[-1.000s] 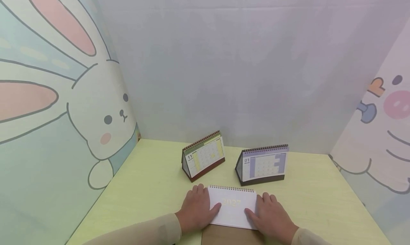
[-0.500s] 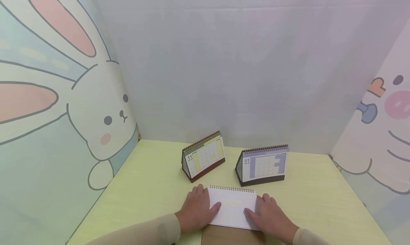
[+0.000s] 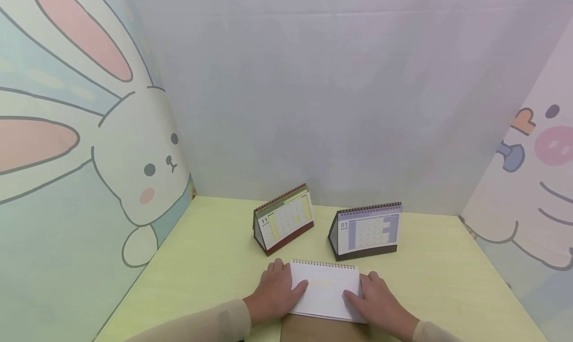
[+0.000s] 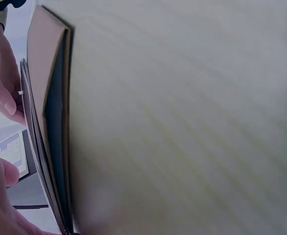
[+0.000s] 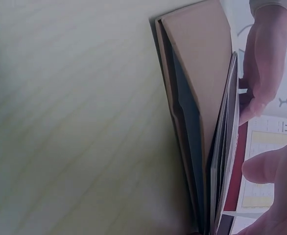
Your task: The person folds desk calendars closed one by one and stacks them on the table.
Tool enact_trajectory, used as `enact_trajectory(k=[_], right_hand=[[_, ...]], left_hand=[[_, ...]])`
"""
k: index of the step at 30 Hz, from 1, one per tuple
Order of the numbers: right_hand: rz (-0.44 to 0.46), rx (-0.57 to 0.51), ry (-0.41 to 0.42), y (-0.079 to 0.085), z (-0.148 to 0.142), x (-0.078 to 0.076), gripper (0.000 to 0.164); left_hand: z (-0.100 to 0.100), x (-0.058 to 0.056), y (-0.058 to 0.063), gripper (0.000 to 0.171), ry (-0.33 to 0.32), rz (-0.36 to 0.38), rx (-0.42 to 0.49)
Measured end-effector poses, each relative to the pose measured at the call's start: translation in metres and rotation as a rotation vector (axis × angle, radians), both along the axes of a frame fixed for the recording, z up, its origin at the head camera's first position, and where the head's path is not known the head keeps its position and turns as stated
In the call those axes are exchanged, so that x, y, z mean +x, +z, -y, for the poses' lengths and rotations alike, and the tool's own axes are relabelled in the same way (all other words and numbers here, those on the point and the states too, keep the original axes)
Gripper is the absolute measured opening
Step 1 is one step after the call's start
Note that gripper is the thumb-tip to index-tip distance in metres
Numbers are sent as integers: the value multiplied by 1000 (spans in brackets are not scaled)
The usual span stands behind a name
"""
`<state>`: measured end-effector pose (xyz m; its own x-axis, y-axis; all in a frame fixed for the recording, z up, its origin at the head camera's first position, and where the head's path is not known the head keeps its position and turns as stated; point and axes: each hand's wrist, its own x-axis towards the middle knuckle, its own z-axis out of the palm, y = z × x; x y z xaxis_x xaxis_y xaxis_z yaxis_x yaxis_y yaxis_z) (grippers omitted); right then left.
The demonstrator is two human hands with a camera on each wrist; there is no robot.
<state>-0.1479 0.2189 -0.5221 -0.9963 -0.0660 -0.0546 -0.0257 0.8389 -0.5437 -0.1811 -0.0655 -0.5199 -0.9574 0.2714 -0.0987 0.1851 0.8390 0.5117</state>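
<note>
A spiral-bound desk calendar (image 3: 329, 302) with a white cover and faint gold lettering lies at the table's near edge. Its brown card base (image 3: 322, 329) shows below the pages; in both wrist views the base is folded, with a dark gap between its layers. My left hand (image 3: 272, 293) grips the calendar's left edge, thumb on the cover. On the opposite edge, my right hand (image 3: 380, 303) holds it likewise, its thumb near the lower right of the cover. The fingers under or behind the edges are mostly hidden. In the right wrist view, the pages (image 5: 227, 137) stand slightly apart from the base.
Two desk calendars stand tented farther back: a red-based one (image 3: 284, 220) showing 11, turned at an angle, and a black-based one (image 3: 367, 231) showing 01. The pale yellow table (image 3: 215, 247) is bounded by a plain back wall and side walls with cartoon animals.
My right hand has shifted slightly right, and the cover's lower right corner reaches a little farther out. The gold lettering looks fainter. The standing calendars have stayed in place.
</note>
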Motion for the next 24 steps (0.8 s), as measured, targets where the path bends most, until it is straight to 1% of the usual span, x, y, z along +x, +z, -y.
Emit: enact_trajectory(k=[4,10,13,15,20,24], right_hand=[[9,-44,-13,3,1,2,62],[30,-62,-27,3,0,1,64],[54,-80,-33,3,-1,0,64],[78,-113,-36,3,-1,-1,62],[111,-219,-12,4,-1,-1,60],[111,-229,1,2,-1,0,66]], left_hand=[[0,0,0,77,-8,15,17],[-1,1,1,78,-8,46,49],[-2,2,2,79,-1,69,79],[-2,2,3,80,6,85,96],[-3,3,2,83,24,128,128],[-3,5,3,85,22,126,139]])
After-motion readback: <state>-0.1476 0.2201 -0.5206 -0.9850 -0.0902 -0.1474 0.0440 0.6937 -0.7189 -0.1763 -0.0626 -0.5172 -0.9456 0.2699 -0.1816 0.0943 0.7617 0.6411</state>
